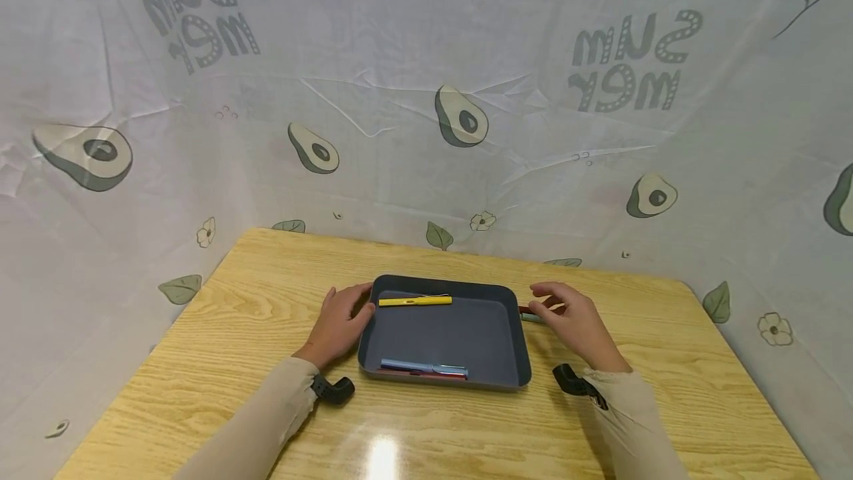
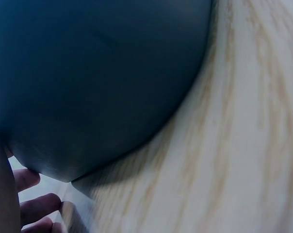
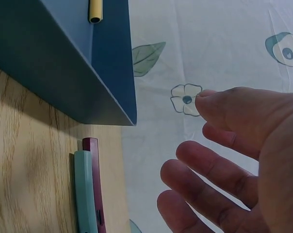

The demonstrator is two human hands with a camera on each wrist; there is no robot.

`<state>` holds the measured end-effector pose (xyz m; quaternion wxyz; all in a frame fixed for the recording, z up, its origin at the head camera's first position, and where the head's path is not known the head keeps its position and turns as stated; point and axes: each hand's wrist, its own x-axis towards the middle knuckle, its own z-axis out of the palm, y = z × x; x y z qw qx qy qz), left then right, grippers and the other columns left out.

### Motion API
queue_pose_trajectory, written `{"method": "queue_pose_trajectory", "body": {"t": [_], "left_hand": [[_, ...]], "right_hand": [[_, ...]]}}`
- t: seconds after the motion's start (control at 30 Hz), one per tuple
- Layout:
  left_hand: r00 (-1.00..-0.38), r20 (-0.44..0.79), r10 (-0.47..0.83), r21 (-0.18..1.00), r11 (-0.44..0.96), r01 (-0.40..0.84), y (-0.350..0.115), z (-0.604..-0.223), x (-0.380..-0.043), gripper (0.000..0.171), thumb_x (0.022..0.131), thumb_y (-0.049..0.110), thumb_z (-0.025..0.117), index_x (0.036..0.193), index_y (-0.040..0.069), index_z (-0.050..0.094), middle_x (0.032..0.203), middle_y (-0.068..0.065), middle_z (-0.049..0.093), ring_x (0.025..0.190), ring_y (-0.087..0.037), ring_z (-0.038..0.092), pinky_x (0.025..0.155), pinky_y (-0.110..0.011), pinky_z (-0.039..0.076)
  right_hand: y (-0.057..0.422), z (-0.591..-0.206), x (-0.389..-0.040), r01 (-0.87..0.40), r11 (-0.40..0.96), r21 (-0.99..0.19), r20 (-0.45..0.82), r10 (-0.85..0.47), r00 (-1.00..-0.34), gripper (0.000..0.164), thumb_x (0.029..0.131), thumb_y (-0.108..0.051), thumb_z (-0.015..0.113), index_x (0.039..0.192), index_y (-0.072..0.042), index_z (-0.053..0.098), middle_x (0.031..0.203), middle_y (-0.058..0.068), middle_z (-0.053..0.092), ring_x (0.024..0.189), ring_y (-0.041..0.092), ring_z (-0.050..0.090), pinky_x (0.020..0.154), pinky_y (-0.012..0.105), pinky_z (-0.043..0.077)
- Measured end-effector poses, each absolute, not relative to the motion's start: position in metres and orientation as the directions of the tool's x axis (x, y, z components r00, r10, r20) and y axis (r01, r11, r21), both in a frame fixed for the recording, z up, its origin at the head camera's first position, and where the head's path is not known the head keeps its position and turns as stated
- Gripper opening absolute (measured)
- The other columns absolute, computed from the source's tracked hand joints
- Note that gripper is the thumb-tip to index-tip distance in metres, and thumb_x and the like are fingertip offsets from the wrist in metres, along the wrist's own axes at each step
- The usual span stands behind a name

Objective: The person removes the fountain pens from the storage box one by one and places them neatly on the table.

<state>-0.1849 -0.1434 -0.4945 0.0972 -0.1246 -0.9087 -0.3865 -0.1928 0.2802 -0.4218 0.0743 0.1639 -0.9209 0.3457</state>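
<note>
A dark blue-grey tray (image 1: 466, 332) lies on the table. My left hand (image 1: 338, 323) rests at its left side, with the thumb and a fingertip at the rim. In the left wrist view, loosely bent fingers (image 2: 40, 208) show past the tray's corner. My right hand (image 1: 573, 317) hovers beyond the tray's right side, its fingers spread and holding nothing. Near it on the table, a light green pen (image 3: 83, 189) lies alongside a dark red pen (image 3: 94, 165). Inside the tray are a yellow pen (image 1: 415, 301) at the back and a blue pen (image 1: 420, 367) beside a red pen (image 1: 426, 374) at the front.
The wooden table (image 1: 266, 324) reaches past the tray on all sides. Behind it hangs a pale cloth (image 1: 393, 191) printed with avocados and leaves. Black wrist-worn devices (image 1: 333, 391) sit on both forearms.
</note>
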Motion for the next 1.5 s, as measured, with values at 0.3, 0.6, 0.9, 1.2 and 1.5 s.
{"method": "queue_pose_trajectory", "body": {"t": [0.3, 0.6, 0.9, 1.2, 1.5], "left_hand": [[-0.953, 0.262, 0.154, 0.683, 0.668, 0.295, -0.144, -0.494, -0.182, 0.048, 0.107, 0.026, 0.056, 0.151, 0.008, 0.053, 0.150, -0.013, 0.056, 0.142, -0.035, 0.049, 0.126, -0.062, 0.008], [-0.950, 0.269, 0.161, 0.684, 0.662, 0.306, -0.145, -0.494, -0.180, 0.048, 0.107, 0.025, 0.056, 0.151, 0.009, 0.053, 0.150, -0.013, 0.057, 0.141, -0.035, 0.049, 0.126, -0.062, 0.007], [-0.949, 0.276, 0.152, 0.679, 0.668, 0.305, -0.143, -0.497, -0.179, 0.048, 0.106, 0.026, 0.056, 0.151, 0.009, 0.054, 0.150, -0.012, 0.057, 0.142, -0.034, 0.049, 0.126, -0.062, 0.008], [-0.950, 0.276, 0.147, 0.680, 0.669, 0.301, -0.143, -0.498, -0.178, 0.048, 0.107, 0.027, 0.056, 0.151, 0.009, 0.053, 0.151, -0.013, 0.056, 0.142, -0.034, 0.049, 0.126, -0.061, 0.007], [-0.952, 0.268, 0.150, 0.681, 0.669, 0.297, -0.143, -0.498, -0.178, 0.048, 0.107, 0.026, 0.056, 0.152, 0.009, 0.053, 0.151, -0.013, 0.056, 0.143, -0.034, 0.048, 0.127, -0.061, 0.007]], "right_hand": [[0.276, -0.423, -0.188, -0.349, 0.700, -0.623, 0.237, -0.256, -0.937, 0.035, 0.104, -0.019, 0.065, 0.137, -0.007, 0.065, 0.131, 0.018, 0.066, 0.107, 0.029, 0.068, 0.089, 0.047, 0.059], [0.267, -0.426, -0.183, -0.373, 0.675, -0.636, 0.244, -0.283, -0.928, 0.032, 0.100, -0.016, 0.070, 0.131, -0.005, 0.068, 0.124, 0.016, 0.069, 0.096, 0.021, 0.068, 0.086, 0.042, 0.060], [0.255, -0.428, -0.177, -0.382, 0.696, -0.608, 0.207, -0.325, -0.923, 0.036, 0.099, -0.016, 0.071, 0.133, -0.004, 0.067, 0.126, 0.015, 0.068, 0.103, 0.026, 0.069, 0.089, 0.048, 0.059], [0.232, -0.429, -0.167, -0.427, 0.682, -0.594, 0.163, -0.417, -0.894, 0.031, 0.098, -0.018, 0.073, 0.127, -0.007, 0.071, 0.120, 0.010, 0.070, 0.094, 0.014, 0.066, 0.079, 0.034, 0.058], [0.204, -0.435, -0.155, -0.498, 0.633, -0.593, 0.080, -0.568, -0.819, 0.019, 0.098, -0.021, 0.073, 0.114, -0.012, 0.076, 0.105, -0.004, 0.070, 0.087, 0.008, 0.066, 0.074, 0.027, 0.058]]}}
